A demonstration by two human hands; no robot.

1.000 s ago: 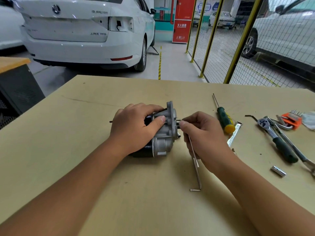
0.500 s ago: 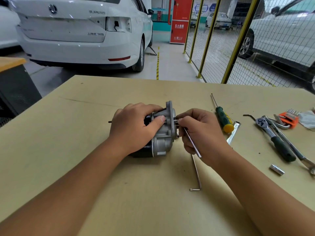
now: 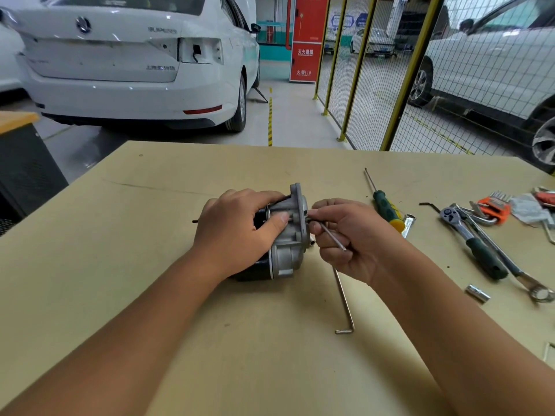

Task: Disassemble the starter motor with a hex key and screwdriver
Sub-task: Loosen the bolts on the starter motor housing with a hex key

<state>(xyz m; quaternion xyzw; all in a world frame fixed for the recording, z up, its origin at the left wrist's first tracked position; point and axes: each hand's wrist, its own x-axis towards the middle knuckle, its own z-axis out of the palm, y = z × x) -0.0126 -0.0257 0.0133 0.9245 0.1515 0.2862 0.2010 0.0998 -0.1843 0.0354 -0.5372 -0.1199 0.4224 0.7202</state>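
Garage bay with a white car [image 3: 126,64] behind a tan tabletop [image 3: 120,265]. Left hand [image 3: 237,232] curled around the starter motor [image 3: 285,235] lying mid-tabletop; right hand [image 3: 345,235] pinching a thin hex key [image 3: 332,235] at the motor's grey end. Another long hex key [image 3: 344,301] just below; screwdriver [image 3: 386,205], ratchet [image 3: 471,238] and socket [image 3: 477,293] farther right.

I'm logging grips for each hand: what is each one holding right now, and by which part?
The left hand grips the grey-and-black metal starter motor around its body. The right hand pinches a thin silver hex key near its end at the housing.
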